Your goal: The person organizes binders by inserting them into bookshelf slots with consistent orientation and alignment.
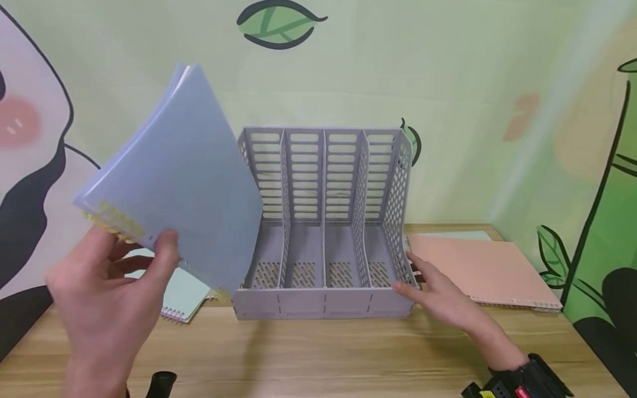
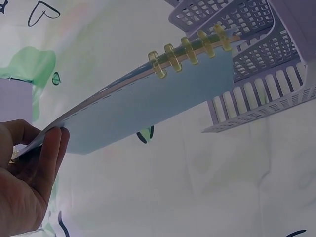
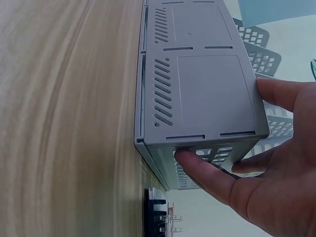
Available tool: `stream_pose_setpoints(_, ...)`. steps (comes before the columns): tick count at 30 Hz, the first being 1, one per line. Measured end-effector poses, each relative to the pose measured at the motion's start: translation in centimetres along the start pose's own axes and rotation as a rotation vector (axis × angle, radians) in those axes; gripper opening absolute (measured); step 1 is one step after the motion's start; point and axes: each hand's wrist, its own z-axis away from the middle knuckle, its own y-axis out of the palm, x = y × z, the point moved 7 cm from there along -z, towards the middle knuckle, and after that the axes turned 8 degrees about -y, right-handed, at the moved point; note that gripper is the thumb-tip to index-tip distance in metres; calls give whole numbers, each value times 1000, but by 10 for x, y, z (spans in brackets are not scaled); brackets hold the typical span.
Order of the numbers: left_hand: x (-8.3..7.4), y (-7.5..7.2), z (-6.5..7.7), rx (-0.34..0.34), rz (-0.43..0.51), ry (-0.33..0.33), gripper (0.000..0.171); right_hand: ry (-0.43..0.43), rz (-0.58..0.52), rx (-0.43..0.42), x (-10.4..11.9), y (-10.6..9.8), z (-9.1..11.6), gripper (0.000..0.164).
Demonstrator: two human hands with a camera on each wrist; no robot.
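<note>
Holding a blue notebook [image 1: 179, 160] up to the left of the gray file rack [image 1: 320, 304], the left hand [image 1: 111, 293] pinches it between thumb and fingers along its ringed edge. The yellow rings [image 1: 116, 218] slant down toward the rack's front left corner, while the opposite side tilts up and away; the lower right corner sits close by the rack, though I can't tell whether they touch. What matters most seems to be this angle: the notebook leans askew to the rack's upright dividers, with the leftmost slot nearest. The right hand [image 1: 443, 290], farther from the notebook, grips the rack's front right corner. A pink notebook [image 1: 487, 271] lies right of the rack on the table [image 1: 298, 354], and a pale green notepad [image 1: 184, 293] lies to its left.
</note>
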Motion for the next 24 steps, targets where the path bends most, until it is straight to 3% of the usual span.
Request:
stream_pose_setpoints(13, -3, 13, 5, 56, 45, 14, 26, 2, -1, -6, 0, 0, 0, 88)
stream_pose_setpoints(24, -6, 23, 8, 49, 84, 46, 24, 10, 0, -3, -2, 0, 1, 89)
